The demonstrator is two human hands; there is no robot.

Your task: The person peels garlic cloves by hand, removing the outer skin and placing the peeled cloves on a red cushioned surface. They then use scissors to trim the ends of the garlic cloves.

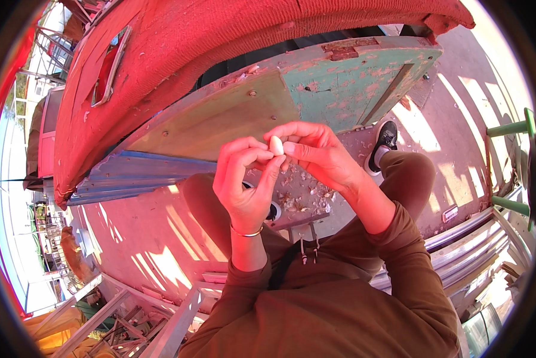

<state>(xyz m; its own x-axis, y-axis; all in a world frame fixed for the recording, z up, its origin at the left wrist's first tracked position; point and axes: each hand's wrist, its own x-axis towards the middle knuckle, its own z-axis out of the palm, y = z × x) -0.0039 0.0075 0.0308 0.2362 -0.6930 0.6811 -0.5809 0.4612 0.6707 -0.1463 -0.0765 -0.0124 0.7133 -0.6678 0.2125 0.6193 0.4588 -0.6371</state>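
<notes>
A pale, smooth, oval garlic clove is pinched between the fingertips of both hands, in front of my body. My left hand holds its left side with thumb and fingers closed; a thin bracelet circles that wrist. From the other side, my right hand presses thumb and index finger against the clove. Below the hands, between my feet, pale papery peelings lie scattered on the ground. The fingers partly cover the clove's lower end.
Ahead stands a worn wood-and-green panel under a red cloth cover. Blue corrugated sheeting leans at the left. A metal frame is at lower left, stacked rails at right, and a green-legged stool at far right.
</notes>
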